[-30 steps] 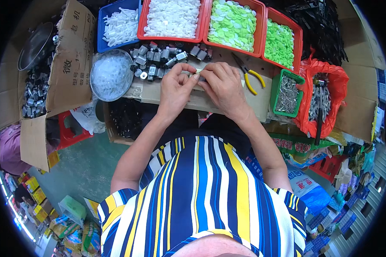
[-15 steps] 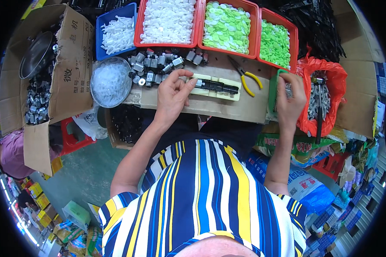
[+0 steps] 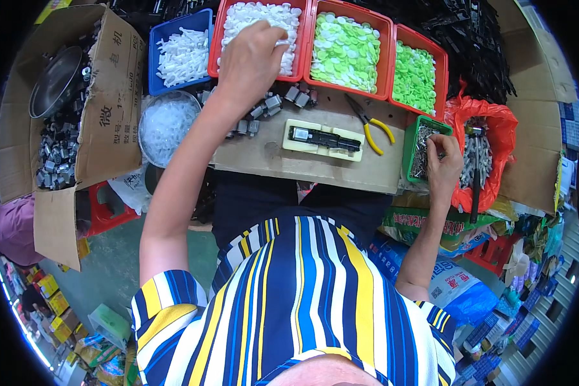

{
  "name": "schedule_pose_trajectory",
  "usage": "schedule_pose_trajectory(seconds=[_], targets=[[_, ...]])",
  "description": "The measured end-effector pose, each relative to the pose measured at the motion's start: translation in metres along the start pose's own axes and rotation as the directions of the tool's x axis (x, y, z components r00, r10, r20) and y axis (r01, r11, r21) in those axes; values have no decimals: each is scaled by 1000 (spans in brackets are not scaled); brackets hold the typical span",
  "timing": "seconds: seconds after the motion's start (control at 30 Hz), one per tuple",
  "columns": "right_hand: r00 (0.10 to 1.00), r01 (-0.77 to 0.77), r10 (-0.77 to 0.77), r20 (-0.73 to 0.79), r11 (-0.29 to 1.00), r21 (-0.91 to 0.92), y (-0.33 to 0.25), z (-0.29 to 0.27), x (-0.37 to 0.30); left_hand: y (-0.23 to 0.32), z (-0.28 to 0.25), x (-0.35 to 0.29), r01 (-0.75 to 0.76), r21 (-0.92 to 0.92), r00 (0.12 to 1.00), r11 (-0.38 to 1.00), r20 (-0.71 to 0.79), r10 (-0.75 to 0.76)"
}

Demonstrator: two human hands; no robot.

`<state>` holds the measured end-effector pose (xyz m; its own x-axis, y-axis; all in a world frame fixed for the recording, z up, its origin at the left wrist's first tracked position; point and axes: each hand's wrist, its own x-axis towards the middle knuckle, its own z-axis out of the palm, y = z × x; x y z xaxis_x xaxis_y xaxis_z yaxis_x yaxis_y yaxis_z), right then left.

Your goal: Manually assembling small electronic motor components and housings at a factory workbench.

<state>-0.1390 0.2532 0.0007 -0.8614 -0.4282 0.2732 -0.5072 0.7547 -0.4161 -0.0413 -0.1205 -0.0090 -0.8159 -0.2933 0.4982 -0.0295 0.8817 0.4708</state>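
My left hand reaches over the red bin of small white plastic parts, its fingers curled together among them; what they grip is hidden. At the right, my right hand has its fingertips pinched at the edge of a green tray of small metal pieces. Anything between those fingertips is too small to make out. Between my hands, a cream block-shaped holder lies on the cardboard work surface. Set in it is a long black plastic part with a small silver motor at its left end.
Yellow-handled pliers lie right of the holder. Loose small motors lie behind it. Bins of green and white discs, a blue bin, a bowl of clear parts and a red bag stand around.
My left hand has left the holder and moved up and back to the white-parts bin. My right hand has shifted slightly down and right at the green tray.
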Motion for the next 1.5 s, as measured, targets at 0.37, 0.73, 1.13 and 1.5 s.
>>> schedule_pose_trajectory(seconds=[0.37, 0.73, 1.13, 1.5], targets=[[996, -59, 62, -67, 998, 35, 11, -3, -11, -22, 22, 34, -246, 253, 968, 935, 115, 224], [995, -21, 25, -94, 999, 42, 3, -2, -5, 28, -11, -4, 189, -392, 982, 900, 63, -179], [935, 347, -294, -199, 876, 335, -98, 14, -11, 110, 18, -52, 495, -710, 869, 501, 405, -286], [882, 443, -407, -238, 888, 122, -110, 30, -17, 123, 20, -57, 431, -695, 902, 576, 319, -291]])
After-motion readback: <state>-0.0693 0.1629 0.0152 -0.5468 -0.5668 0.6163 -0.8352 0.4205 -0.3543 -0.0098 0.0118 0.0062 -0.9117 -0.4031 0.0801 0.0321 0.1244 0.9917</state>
